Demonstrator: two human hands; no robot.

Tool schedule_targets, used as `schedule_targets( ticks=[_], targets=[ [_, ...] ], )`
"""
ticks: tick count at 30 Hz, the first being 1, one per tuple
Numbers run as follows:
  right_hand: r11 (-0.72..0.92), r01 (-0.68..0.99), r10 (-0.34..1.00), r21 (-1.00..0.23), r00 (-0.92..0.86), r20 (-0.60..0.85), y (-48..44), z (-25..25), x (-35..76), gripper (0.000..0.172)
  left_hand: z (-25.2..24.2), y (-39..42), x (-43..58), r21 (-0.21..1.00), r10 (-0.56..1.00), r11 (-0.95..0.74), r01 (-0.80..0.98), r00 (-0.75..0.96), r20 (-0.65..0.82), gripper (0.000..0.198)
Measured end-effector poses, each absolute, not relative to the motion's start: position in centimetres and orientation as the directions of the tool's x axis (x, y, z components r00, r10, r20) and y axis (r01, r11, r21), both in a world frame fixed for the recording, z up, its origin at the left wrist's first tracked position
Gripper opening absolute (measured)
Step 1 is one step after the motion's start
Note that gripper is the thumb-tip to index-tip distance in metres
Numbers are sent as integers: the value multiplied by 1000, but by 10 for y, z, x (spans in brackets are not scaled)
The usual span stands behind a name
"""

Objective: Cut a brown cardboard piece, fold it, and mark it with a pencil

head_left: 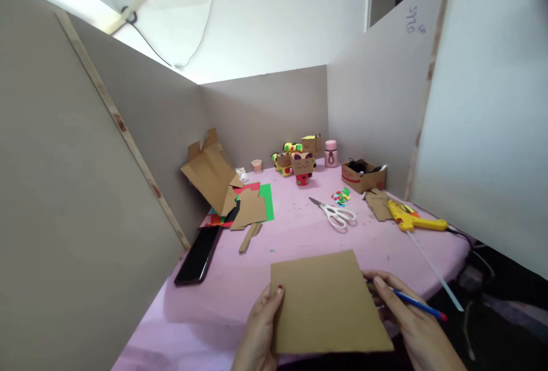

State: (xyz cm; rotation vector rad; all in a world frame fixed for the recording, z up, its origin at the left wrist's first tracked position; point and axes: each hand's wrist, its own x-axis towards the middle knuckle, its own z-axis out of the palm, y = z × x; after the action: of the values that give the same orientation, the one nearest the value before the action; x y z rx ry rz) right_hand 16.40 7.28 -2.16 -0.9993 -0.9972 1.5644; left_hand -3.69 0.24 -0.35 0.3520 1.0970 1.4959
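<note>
A flat, roughly square piece of cardboard (327,305) is held up over the near edge of the table. My left hand (260,328) grips its left side, thumb on top and the other fingers beneath. At the right edge is my right hand (400,311), closed round a blue pen (417,302) with a red end that points right. Its fingertips are partly behind the cardboard, so I cannot tell whether they also touch it. The pen's tip is hidden. Beyond the cardboard lie white-handled scissors (336,214), their blades pointing away to the left.
A yellow glue gun (413,220) with a long glue stick lies right, beside a small box (363,177). Left are a phone (199,254), cardboard scraps (250,211) and a folded carton (209,174). Decorated cardboard figures (302,168) and a pink bottle (330,154) stand behind. Partitions (263,108) enclose the table.
</note>
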Motion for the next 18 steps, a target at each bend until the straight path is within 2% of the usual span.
schedule_targets(
  ticks=[2, 4, 8, 10, 13, 18],
  targets=[
    [-114, -296, 988, -948, -131, -78, 87, -27, 159, 39, 0, 15, -49, 868, 891, 101, -486, -344, -296, 46],
    [-68, -246, 994, -967, -99, -45, 100, -38, 157, 41, -1, 29, -63, 956, 884, 128, -264, -407, -231, 45],
    [-65, -149, 992, -987, -119, -47, 122, -68, 163, 35, -9, 58, -100, 982, 837, 146, 123, -544, -56, 49],
    [-120, -157, 984, -980, -147, -97, 130, -82, 166, 37, -8, 73, -121, 949, 783, 131, 286, -617, 78, 52],
    [-158, -157, 979, -975, -154, -134, 138, -95, 169, 39, -3, 100, -155, 830, 752, 174, 529, -616, 235, 60],
    [-172, -1, 979, -985, -109, -171, 135, -96, 165, 39, 6, 156, -199, 618, 818, 337, 711, -545, 182, 79]
  ],
)
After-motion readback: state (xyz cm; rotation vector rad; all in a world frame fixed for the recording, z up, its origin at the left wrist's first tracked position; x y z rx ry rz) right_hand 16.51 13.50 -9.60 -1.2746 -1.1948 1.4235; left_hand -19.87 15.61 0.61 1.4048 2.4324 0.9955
